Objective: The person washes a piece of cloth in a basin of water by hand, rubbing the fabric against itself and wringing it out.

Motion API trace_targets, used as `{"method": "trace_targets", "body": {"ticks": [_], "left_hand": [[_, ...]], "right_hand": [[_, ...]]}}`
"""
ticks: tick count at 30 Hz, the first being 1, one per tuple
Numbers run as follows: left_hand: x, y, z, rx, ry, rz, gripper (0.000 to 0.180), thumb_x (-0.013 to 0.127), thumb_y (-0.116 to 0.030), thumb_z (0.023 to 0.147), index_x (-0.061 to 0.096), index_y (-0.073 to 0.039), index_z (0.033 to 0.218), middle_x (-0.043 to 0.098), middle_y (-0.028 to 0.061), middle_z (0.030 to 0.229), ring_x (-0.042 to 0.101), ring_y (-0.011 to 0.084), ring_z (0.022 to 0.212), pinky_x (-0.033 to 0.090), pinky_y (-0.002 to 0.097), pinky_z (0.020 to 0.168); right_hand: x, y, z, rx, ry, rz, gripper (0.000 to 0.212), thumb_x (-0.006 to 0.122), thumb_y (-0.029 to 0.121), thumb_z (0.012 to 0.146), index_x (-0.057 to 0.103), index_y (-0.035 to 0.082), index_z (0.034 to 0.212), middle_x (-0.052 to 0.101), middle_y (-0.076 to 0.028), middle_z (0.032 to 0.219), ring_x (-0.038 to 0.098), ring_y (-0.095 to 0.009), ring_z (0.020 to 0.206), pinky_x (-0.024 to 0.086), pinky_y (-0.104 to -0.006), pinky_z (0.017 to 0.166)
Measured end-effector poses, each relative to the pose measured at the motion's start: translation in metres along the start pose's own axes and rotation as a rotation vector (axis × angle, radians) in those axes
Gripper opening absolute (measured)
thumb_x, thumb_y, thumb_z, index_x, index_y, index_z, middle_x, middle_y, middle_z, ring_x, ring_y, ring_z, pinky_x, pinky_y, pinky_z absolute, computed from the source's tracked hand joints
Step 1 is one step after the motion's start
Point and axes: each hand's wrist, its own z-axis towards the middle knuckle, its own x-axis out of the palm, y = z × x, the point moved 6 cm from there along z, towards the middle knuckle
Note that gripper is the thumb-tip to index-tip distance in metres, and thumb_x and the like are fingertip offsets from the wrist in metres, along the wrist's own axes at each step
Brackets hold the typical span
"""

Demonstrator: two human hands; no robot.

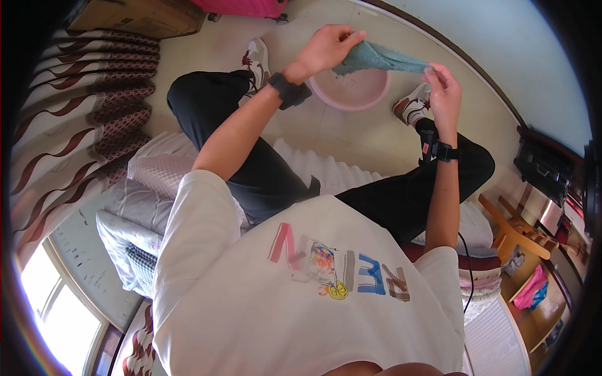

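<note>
A thin grey-green cloth (380,58) is stretched between my two hands, sagging a little on the left. My left hand (325,47) is closed, pinching one end of it between thumb and fingers. At the other end, my right hand (445,91) is closed too and grips a narrow corner. Beneath the cloth, a round pink basin (353,108) stands on the floor between my feet. The cloth hides part of its far side, and I cannot make out what is in it.
I sit on a bed with white bedding (323,168), knees apart. Striped curtains (69,125) hang at the left. A cardboard box (135,17) and a pink suitcase (246,6) stand at the far left. At the right are a wooden chair (523,235) and a black case (544,168).
</note>
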Motion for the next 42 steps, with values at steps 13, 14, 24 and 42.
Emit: {"method": "trace_targets", "body": {"ticks": [13, 14, 24, 42], "left_hand": [[0.004, -0.012, 0.0, 0.073, -0.121, -0.037, 0.045, 0.059, -0.035, 0.103, 0.049, 0.0, 0.077, 0.034, -0.0007, 0.064, 0.031, 0.0083, 0.063, 0.032, 0.0303, 0.054], [0.004, -0.011, 0.0, 0.074, -0.102, -0.055, 0.044, 0.059, -0.035, 0.103, 0.049, 0.0, 0.078, 0.034, -0.0008, 0.064, 0.031, 0.0082, 0.063, 0.031, 0.0302, 0.054], [0.013, -0.009, 0.002, 0.021, 0.259, -0.09, 0.037, 0.068, -0.036, 0.098, 0.062, -0.001, 0.087, 0.055, -0.0017, 0.072, 0.046, 0.0067, 0.069, 0.041, 0.0266, 0.064], [0.012, 0.011, 0.015, 0.024, 0.324, 0.107, 0.032, 0.068, -0.032, 0.096, 0.063, 0.0, 0.097, 0.056, 0.0021, 0.074, 0.048, 0.0111, 0.072, 0.044, 0.0296, 0.07]], "right_hand": [[0.049, 0.008, -0.012, -0.059, 0.245, -0.037, 0.031, 0.068, 0.022, 0.097, 0.067, 0.002, 0.12, 0.072, -0.009, 0.109, 0.068, -0.018, 0.103, 0.055, -0.0297, 0.086], [0.061, 0.011, -0.015, -0.098, 0.267, -0.061, 0.038, 0.072, 0.022, 0.093, 0.064, 0.004, 0.126, 0.07, -0.01, 0.117, 0.065, -0.019, 0.11, 0.053, -0.0313, 0.09], [0.093, -0.015, -0.002, -0.128, 0.655, -0.227, 0.061, 0.078, 0.012, 0.082, 0.057, 0.006, 0.139, 0.063, -0.015, 0.133, 0.057, -0.028, 0.127, 0.042, -0.0374, 0.109], [0.068, -0.044, -0.016, -0.1, 0.489, -0.128, 0.023, 0.072, 0.009, 0.085, 0.058, 0.001, 0.101, 0.068, -0.006, 0.109, 0.063, -0.015, 0.09, 0.048, -0.0286, 0.08]]}}
